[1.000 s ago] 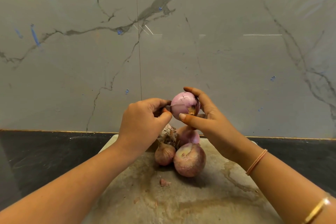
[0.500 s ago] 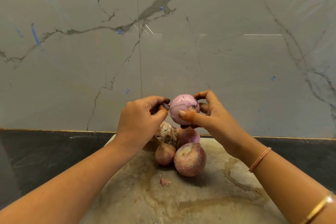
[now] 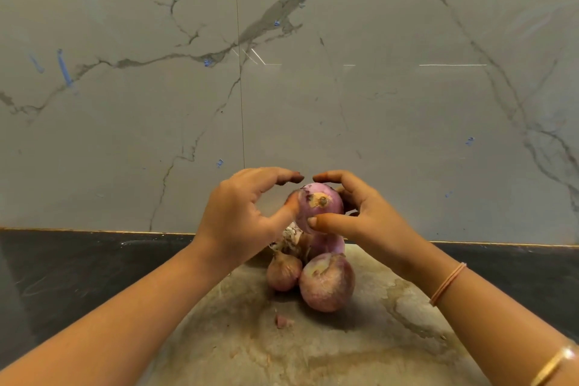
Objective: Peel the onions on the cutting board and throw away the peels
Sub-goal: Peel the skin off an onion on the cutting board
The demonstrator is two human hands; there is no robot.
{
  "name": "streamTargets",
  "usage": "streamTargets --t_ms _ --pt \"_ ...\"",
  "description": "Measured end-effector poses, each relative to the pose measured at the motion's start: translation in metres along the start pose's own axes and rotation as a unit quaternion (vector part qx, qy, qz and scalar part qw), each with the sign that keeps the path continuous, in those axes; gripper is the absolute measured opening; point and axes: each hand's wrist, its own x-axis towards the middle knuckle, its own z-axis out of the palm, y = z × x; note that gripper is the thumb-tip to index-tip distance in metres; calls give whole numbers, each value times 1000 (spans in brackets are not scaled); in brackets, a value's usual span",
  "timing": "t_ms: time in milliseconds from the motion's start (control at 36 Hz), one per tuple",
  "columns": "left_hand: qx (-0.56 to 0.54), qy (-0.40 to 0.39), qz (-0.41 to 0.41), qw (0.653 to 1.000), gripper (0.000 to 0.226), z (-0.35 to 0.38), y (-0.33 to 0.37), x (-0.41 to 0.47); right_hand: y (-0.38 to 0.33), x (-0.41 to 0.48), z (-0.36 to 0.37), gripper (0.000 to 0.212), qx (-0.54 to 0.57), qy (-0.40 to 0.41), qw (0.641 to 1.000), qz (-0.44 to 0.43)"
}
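Note:
A mostly peeled purple onion [image 3: 318, 205] is held in the air above the cutting board [image 3: 329, 351]. My right hand [image 3: 357, 213] curls round it from the right, thumb on its front. My left hand [image 3: 241, 216] touches its left side with the thumb, fingers arched over the top. Below them lies a large unpeeled onion [image 3: 327, 283], a smaller one [image 3: 283, 271] to its left, another purple onion [image 3: 326, 243] behind, and a dry papery peel [image 3: 291, 236]. A small peel scrap [image 3: 282, 321] rests on the board.
The stained board sits on a dark countertop [image 3: 78, 276] against a grey marble wall [image 3: 282, 88]. My right wrist carries a band [image 3: 446, 283] and a gold bangle [image 3: 554, 365].
The onion has been turned so its root end faces me. My left hand has loosened its grip, its fingers now arched over the top instead of curled tight.

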Motion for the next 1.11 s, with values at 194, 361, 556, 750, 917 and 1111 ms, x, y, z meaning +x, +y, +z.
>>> streamTargets --t_ms 194,361,556,750,917,1111 --pt "6 -15 70 997 25 3 0 -1 0 0 1 41 -45 5 999 -23" --pt "-33 -37 52 997 28 3 1 -1 1 1 0 41 -59 13 998 -28" --pt "-56 -43 35 997 29 4 2 0 4 2 0 40 -74 20 996 -36" --pt "-49 -17 12 999 29 10 4 -2 4 1 3 43 -113 39 991 -60" --pt "-22 7 21 1000 25 12 4 -2 1 -1 3 47 -140 39 986 -78" --pt "-50 24 28 998 23 7 0 0 -2 -2 6 42 -90 24 994 -64"
